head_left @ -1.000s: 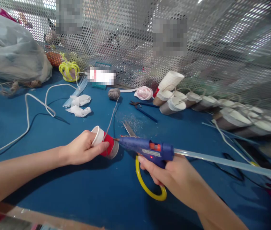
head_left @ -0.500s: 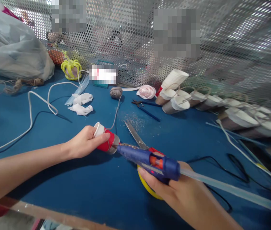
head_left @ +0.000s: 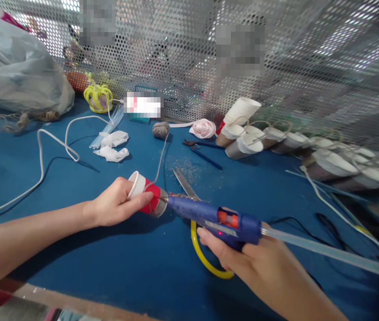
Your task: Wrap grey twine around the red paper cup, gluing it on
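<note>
My left hand (head_left: 117,203) is closed around a paper cup (head_left: 137,185), which lies tilted with its white rim toward the upper left. Red covers the cup's middle, and grey yarn (head_left: 161,161) is wound near its base, trailing back to a small grey yarn ball (head_left: 160,129). In my right hand (head_left: 249,263) is a blue hot glue gun (head_left: 206,216) with a long clear glue stick (head_left: 310,246) out of its back. Its nozzle meets the cup's side by my left thumb. Beneath the gun lie scissors (head_left: 184,183) with a yellow handle loop.
Blue-handled pliers (head_left: 206,154) and a pink ribbon roll (head_left: 203,128) lie farther back. Several yarn-handled cups (head_left: 246,146) line the right side before a perforated metal panel (head_left: 182,62). Crumpled white pieces (head_left: 112,153), a white cord (head_left: 42,156) and a plastic bag (head_left: 25,67) are at left.
The glue gun has shifted slightly right and turned, its nozzle now higher on the cup's side, near my thumb. The cup has rotated a little in my left hand.
</note>
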Available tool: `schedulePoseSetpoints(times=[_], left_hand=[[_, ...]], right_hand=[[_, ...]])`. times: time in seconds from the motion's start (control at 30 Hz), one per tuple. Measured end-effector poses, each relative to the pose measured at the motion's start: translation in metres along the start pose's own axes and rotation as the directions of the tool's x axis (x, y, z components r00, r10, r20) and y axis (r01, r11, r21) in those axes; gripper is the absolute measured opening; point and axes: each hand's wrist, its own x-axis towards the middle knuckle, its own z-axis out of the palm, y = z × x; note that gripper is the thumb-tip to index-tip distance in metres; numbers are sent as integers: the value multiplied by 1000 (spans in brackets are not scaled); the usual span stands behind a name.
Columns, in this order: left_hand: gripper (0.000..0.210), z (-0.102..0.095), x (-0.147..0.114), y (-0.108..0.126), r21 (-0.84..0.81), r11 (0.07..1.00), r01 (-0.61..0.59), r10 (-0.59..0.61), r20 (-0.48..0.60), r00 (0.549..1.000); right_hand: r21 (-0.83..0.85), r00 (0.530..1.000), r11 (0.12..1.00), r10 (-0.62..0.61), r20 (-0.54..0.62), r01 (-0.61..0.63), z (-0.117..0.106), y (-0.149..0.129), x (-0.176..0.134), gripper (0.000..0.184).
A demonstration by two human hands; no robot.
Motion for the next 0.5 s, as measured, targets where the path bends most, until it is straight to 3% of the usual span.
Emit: schedulePoseSetpoints(times=[0.1, 0.2, 0.5], left_hand=[[28, -3, -1, 0, 54, 962, -269, 266, 53, 962], [24, -3, -1, -1, 95, 902, -421, 419, 41, 907], [22, -2, 0, -1, 84, 844, -529, 526, 58, 848]], right_hand=[[2, 1000, 1000, 20, -1, -20, -1, 1, -2, 38], [17, 995, 996, 88, -43, -87, -1, 3, -4, 43], [56, 990, 988, 144, -6, -143, -1, 5, 4, 46]])
